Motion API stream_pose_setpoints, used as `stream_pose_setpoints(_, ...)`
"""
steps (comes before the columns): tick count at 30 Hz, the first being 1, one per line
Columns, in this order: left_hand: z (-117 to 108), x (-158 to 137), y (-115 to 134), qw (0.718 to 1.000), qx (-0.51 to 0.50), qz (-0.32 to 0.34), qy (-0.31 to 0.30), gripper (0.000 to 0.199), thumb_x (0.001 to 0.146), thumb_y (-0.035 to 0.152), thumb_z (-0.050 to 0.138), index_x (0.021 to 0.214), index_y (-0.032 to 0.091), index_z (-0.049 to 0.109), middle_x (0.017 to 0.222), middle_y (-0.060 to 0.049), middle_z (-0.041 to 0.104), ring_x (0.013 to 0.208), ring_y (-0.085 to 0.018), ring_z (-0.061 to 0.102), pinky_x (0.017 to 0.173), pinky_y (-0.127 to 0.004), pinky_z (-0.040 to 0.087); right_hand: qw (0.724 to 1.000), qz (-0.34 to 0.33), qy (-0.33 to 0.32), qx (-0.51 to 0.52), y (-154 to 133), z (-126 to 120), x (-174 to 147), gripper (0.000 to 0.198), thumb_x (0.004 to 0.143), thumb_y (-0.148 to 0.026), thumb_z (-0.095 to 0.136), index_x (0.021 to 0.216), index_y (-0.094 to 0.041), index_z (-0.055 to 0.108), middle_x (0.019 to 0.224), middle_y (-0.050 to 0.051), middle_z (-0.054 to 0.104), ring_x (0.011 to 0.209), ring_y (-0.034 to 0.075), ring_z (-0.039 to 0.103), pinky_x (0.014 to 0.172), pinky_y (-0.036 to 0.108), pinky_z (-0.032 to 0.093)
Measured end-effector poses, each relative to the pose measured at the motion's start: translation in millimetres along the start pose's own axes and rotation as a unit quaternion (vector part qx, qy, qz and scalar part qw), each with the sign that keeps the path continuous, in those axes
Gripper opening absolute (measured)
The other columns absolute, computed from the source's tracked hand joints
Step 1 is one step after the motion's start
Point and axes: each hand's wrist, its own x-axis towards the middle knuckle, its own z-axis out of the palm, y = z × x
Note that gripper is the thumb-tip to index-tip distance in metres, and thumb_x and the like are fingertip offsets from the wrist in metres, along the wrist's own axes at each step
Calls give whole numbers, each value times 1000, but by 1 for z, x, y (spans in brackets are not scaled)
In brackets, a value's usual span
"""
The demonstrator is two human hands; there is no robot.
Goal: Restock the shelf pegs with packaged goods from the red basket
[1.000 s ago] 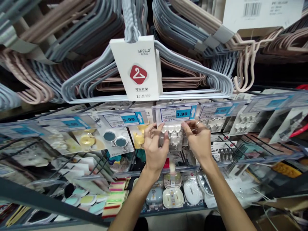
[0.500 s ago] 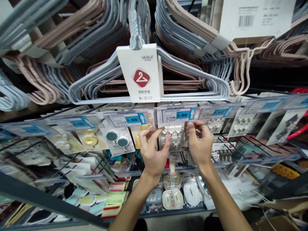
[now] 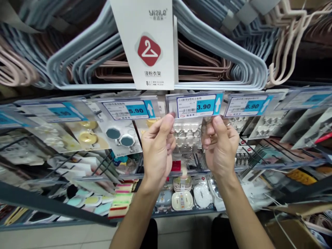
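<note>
A clear price tag holder (image 3: 196, 105) marked 3.90 hangs at the shelf front, between my two hands. My left hand (image 3: 158, 147) is closed, its thumb pressed at the holder's lower left corner and its other fingers curled. At the lower right corner my right hand (image 3: 222, 145) is likewise closed, thumb up against the edge; its fingertips are partly hidden behind. Below the tag, a pack of clear hooks (image 3: 185, 135) hangs between the hands.
Blue and pink clothes hangers (image 3: 85, 62) with a white card (image 3: 153, 45) fill the rack above. Other price tags (image 3: 129, 109) line the rail on both sides. Soap boxes (image 3: 182, 200) stand on the bottom shelf. A cardboard box (image 3: 290, 226) sits at the lower right.
Both hands have risen to the lower corners of the 3.90 tag, and their fingers have curled in. The view has moved closer and tilted down, so the hangers sit higher.
</note>
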Motion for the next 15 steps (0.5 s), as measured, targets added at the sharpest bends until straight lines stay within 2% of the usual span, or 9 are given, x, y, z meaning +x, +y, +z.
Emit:
stream_pose_setpoints(3,1,0,0,1000,13,19,16,30,73,42,90,74,18,71,56,8,52,40,-1,30,35,-16,23,1000,-14,-9,13,1,1,-2,36,84,-54,76,88,-22,58,71,-6,59,45,5,47,36,20,31)
stream_pose_setpoints(6,2,1,-2,999,23,26,23,31,73,43,89,77,18,72,54,8,51,40,-2,31,35,-17,23,1000,-25,-13,9,2,2,-3,41,86,-61,71,95,-22,60,75,-4,61,45,5,47,35,19,30)
stream_pose_setpoints(10,0,2,-4,998,40,46,34,33,73,45,89,80,18,72,57,8,53,40,-1,33,35,-17,23,999,-2,-1,-38,2,2,-1,47,85,-67,70,90,-22,55,76,-4,59,46,4,47,36,19,31)
stream_pose_setpoints(15,-2,-1,-4,997,42,55,24,31,74,43,88,79,18,71,60,7,54,41,-2,37,34,-16,21,1000,1,-5,-12,-3,-3,1,41,85,-57,74,84,-23,52,73,-6,56,45,3,44,35,18,28)
